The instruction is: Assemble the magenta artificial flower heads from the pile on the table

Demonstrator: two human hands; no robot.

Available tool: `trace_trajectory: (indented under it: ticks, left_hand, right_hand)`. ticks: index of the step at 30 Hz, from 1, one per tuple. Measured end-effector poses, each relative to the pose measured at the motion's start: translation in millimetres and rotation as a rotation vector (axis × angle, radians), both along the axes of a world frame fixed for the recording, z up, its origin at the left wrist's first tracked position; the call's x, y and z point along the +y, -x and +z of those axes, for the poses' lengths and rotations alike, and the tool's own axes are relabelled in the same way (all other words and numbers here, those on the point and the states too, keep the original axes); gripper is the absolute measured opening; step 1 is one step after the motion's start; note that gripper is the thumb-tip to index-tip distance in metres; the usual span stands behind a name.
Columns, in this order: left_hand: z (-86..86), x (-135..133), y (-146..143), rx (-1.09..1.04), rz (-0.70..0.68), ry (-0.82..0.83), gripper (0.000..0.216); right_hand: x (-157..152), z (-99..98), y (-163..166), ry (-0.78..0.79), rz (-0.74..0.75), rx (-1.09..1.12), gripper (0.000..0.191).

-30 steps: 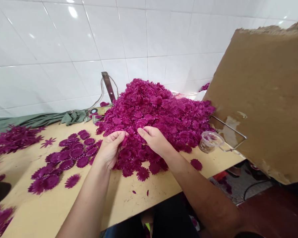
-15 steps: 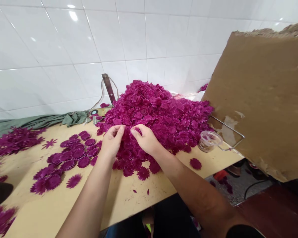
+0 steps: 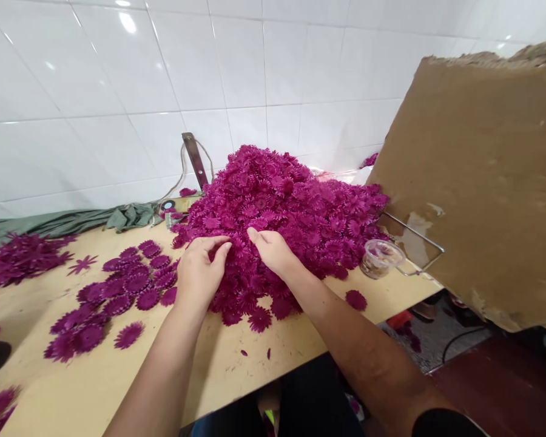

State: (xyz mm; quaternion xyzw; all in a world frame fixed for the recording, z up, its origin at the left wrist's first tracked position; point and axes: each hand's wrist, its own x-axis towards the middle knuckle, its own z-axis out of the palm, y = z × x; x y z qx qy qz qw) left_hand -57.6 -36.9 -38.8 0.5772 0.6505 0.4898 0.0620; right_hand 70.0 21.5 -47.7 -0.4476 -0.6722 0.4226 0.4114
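A large heap of magenta artificial flower pieces (image 3: 273, 200), round with jagged petal edges, covers the middle of the table. Over its near left side is my left hand (image 3: 202, 267), thumb and forefinger curled together at the tips. My right hand (image 3: 273, 252) is just right of it, above the heap, its thumb pressed against the fingers. Whether either pinch has a flower piece in it cannot be made out against the same-coloured heap. A small gap separates the two hands.
Overlapping flower rounds (image 3: 134, 282) lie left on the table (image 3: 236, 388), with star-shaped petal pieces (image 3: 22, 258) beyond. A clear plastic tub (image 3: 382, 258) stands right, near a wire frame (image 3: 430, 261) and a big cardboard sheet (image 3: 477, 182). Green cloth (image 3: 73, 224) runs along the tiled wall (image 3: 186, 60).
My hands have drawn slightly apart. The left one has moved a little left and down, its curl wider; the right has shifted slightly right. The view has turned a little.
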Motion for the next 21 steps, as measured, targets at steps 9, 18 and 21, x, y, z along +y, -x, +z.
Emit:
trace_trajectory:
  ticks: [9,18,21]
  left_hand:
    - [3.6,1.5,-18.5,0.030,-0.119,0.011,0.010]
    - [0.8,20.1,-10.3,-0.774,-0.017,-0.058,0.012]
    - [9.2,23.2,3.4,-0.899,0.124,-0.134,0.014]
  right_hand:
    - [-14.4,3.6,-2.9,0.314,0.230,0.365,0.005]
    - [-17.5,-9.1,4.7,0.008,0.138,0.145,0.010]
    - [-14.9,-7.9,-2.8,-0.069,0.083,0.015,0.024]
